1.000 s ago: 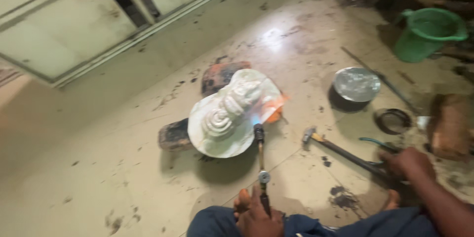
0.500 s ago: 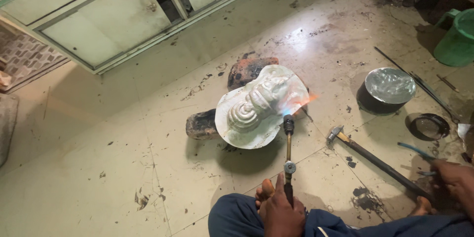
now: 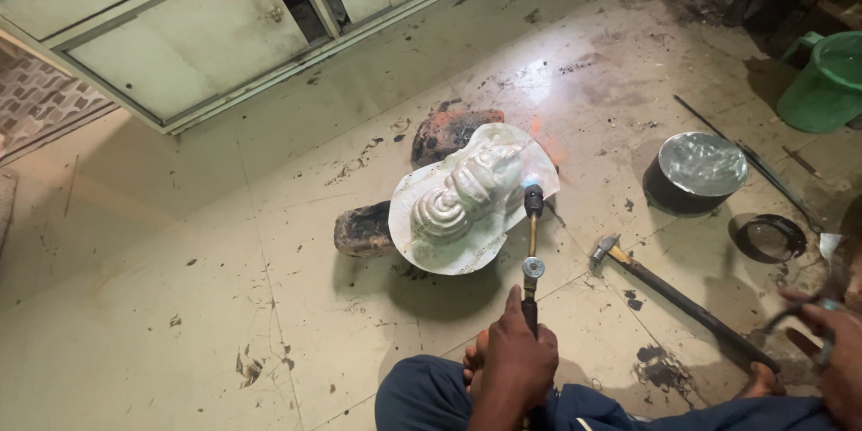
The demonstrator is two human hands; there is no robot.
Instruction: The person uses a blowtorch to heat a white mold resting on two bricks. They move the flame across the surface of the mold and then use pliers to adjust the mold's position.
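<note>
1. Head view first, far left: a pale cabinet (image 3: 180, 54) with glass-fronted doors stands along the wall, well apart from the work. I judge it safe from the flame, though its doors would matter if the torch swung that way.
2. Next, two dark blocks (image 3: 368, 229) prop up an embossed metal sheet (image 3: 471, 202), which lies tilted on the tiled floor (image 3: 180, 305). I judge the rest shaky: a nudge from the nozzle could slide the sheet off.
3. My left hand (image 3: 516, 364) has its fingers clamped around the handle of a gas torch (image 3: 532, 251). The tip sits at the sheet's right edge, where an orange glow (image 3: 543, 145) shows. Dwelling there could overheat or warp that thin rim, as I see it.
4. My bare foot (image 3: 474, 361) shows just beside the torch hand, and a blue-clad knee (image 3: 431, 395) is below; hot metal slipping towards me is the main hazard.
5. A hammer (image 3: 664, 292) lies on the floor between the hands, near enough to catch on.
6. A round metal tin (image 3: 696, 171) and a dark ring (image 3: 768, 238) sit further right, with thin rods (image 3: 745, 157) beside them.
7. My right hand (image 3: 831, 350) is closed on a thin tool (image 3: 790, 316), perhaps tongs; I cannot tell exactly.
8. A green bucket (image 3: 822, 81) stands at the far right.
</note>
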